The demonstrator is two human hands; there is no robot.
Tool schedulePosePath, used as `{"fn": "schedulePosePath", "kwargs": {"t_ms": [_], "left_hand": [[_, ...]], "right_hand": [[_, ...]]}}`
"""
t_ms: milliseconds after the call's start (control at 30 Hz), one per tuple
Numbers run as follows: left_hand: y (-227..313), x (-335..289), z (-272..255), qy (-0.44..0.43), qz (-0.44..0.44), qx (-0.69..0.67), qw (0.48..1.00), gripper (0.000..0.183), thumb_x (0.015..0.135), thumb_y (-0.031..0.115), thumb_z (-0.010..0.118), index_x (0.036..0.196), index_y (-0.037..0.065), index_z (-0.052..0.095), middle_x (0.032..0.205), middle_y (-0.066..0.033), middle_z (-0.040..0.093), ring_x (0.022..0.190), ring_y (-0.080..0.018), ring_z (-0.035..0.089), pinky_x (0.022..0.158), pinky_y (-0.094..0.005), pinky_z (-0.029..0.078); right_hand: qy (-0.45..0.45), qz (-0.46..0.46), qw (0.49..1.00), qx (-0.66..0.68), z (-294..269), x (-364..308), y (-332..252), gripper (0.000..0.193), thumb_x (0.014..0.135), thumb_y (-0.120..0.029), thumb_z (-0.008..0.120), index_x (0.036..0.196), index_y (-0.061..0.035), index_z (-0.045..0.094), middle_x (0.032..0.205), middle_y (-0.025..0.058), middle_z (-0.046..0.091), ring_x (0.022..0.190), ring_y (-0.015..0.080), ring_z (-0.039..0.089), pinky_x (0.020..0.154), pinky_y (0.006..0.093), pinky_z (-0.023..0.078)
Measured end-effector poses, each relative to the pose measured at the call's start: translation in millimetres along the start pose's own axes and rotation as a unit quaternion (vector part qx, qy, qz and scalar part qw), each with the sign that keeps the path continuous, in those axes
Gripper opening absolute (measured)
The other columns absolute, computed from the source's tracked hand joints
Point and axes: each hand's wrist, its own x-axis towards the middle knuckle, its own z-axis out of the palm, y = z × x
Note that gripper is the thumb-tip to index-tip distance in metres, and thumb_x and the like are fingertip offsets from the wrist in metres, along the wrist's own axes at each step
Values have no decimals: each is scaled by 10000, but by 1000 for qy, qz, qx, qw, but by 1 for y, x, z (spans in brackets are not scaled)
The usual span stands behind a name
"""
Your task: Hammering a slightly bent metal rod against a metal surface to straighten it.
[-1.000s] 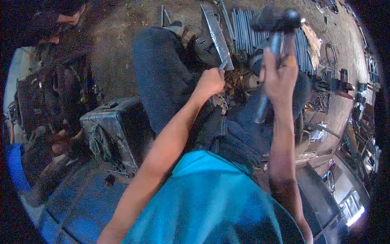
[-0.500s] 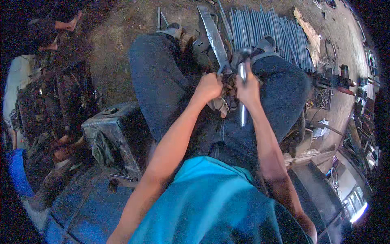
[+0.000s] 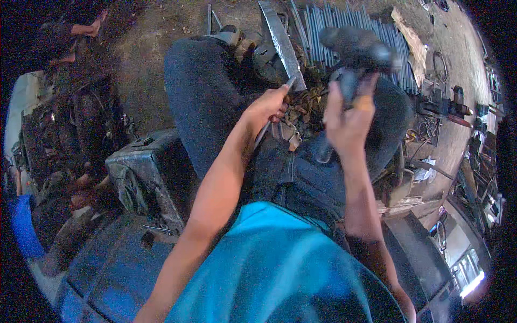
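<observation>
My left hand [image 3: 267, 106] is closed around a thin metal rod [image 3: 291, 82], whose upper tip meets the near end of a long flat metal strip [image 3: 279, 42]. Its lower end shows below my fist. In my right hand [image 3: 350, 121] is a hammer [image 3: 358, 49], smeared by motion, with its dark head up over my right knee and the handle's end below my hand. Whatever bears the strip's near end is hard to make out. Crumpled brownish scraps [image 3: 305, 105] lie between my legs, beside my left hand.
Many thin metal rods [image 3: 315, 32] lie bundled on the ground beyond my right knee, beside a pale torn sheet [image 3: 410, 46]. A dark box [image 3: 148, 167] stands by my left leg. Other people sit at the left; one wears blue [image 3: 27, 229]. Metal tools clutter the right side.
The hammer has swung up and to the right, away from the strip's near end. My left hand has shifted slightly left with the rod, and now tilts it more.
</observation>
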Motion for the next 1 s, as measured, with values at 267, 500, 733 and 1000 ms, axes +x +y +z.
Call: {"fn": "schedulePosePath", "kwargs": {"t_ms": [267,500,733,1000], "left_hand": [[0,-9,8,61,27,55,996,535,965,404,429,1169,-67,580,1113,-164,627,983,-233,587,863,-378,443],[4,-21,12,144,99,133,976,422,940,383,495,1054,16,668,956,-59,669,844,-165,591,789,-323,446],[34,-90,25,-41,169,-51,984,422,943,474,471,847,66,518,523,20,377,348,-73,307,328,-228,269],[56,-149,39,-114,193,-81,971,453,941,469,447,810,37,494,483,-9,352,309,-98,289,273,-245,232]], "right_hand": [[-96,126,983,-97,41,-37,76,814,839,-115,621,1475,-43,118,718,233,614,640,362,643,610,425,497],[-92,157,982,-45,41,-31,75,809,829,-115,616,1472,-50,129,738,264,615,672,425,630,625,469,501],[-113,193,974,-38,43,-39,86,475,786,-51,637,1219,-25,444,878,235,643,843,404,640,714,440,497],[-156,362,868,302,66,-34,102,540,711,-212,733,1139,-52,446,698,179,619,691,348,650,591,424,485]]}}
